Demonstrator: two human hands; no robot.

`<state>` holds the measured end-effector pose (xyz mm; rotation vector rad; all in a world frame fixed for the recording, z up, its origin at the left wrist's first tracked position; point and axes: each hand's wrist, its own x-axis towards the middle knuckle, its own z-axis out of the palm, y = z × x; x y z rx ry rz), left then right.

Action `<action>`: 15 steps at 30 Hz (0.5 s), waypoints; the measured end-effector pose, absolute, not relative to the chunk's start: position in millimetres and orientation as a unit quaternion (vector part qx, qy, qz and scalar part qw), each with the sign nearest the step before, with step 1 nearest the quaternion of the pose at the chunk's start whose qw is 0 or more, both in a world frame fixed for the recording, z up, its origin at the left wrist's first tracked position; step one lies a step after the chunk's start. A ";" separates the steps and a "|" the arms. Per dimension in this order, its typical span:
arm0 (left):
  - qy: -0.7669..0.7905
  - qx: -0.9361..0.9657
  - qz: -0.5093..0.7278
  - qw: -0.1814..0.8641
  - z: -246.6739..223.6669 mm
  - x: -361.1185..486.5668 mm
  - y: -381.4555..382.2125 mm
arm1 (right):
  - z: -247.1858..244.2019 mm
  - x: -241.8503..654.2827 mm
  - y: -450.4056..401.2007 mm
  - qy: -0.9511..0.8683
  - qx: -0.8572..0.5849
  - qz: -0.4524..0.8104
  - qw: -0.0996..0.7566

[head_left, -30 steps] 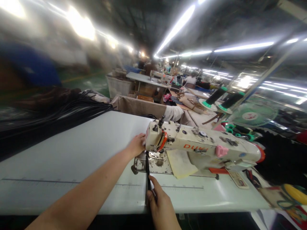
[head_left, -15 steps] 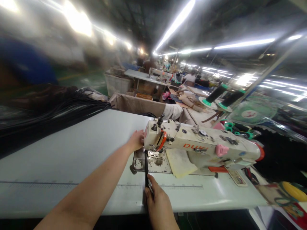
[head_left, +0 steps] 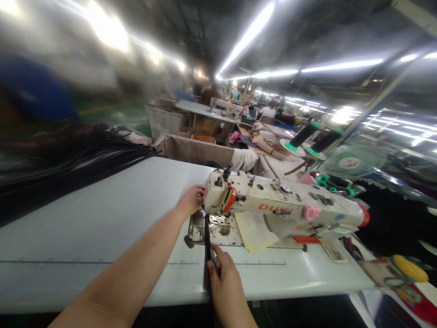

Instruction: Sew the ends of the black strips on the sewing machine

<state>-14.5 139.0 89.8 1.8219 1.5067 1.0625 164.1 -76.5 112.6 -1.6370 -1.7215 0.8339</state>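
A narrow black strip (head_left: 207, 237) runs lengthwise under the needle area of the white sewing machine (head_left: 273, 202) and down over the table's front edge. My right hand (head_left: 227, 282) is closed on this strip in front of the metal plate, thumb and fingers pinching it. A thin metallic tool (head_left: 216, 262) also lies between those fingers, its kind unclear. My left hand (head_left: 193, 200) reaches to the far left side of the machine head. Its fingers are curled, with the tips partly hidden by the head, so what they grip does not show.
A yellow cloth (head_left: 256, 231) lies under the machine arm. Many black strips (head_left: 78, 166) are heaped at the table's left. Behind stands a fabric-lined bin (head_left: 194, 149). Black thread cones (head_left: 303, 135) and a green fan (head_left: 355, 159) are at right. A printed ruler (head_left: 58, 263) crosses the tabletop.
My right hand has slid slightly forward along the strip, closer to the machine plate. My left hand stays beside the machine head. The whole view has shifted a little.
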 end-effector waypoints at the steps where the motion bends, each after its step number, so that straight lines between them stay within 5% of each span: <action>1: 0.570 0.654 0.410 0.282 89.8 -16.4 138.1 | 111.9 165.0 -76.8 -0.653 -0.615 0.300 0.326; 9: 0.598 0.449 0.537 0.391 85.4 -30.8 97.2 | 123.9 165.1 -77.5 -0.650 -0.572 0.284 0.412; 15: 0.543 0.354 0.601 0.468 87.3 -44.1 46.6 | 130.9 142.8 -57.3 -0.582 -0.536 0.486 0.371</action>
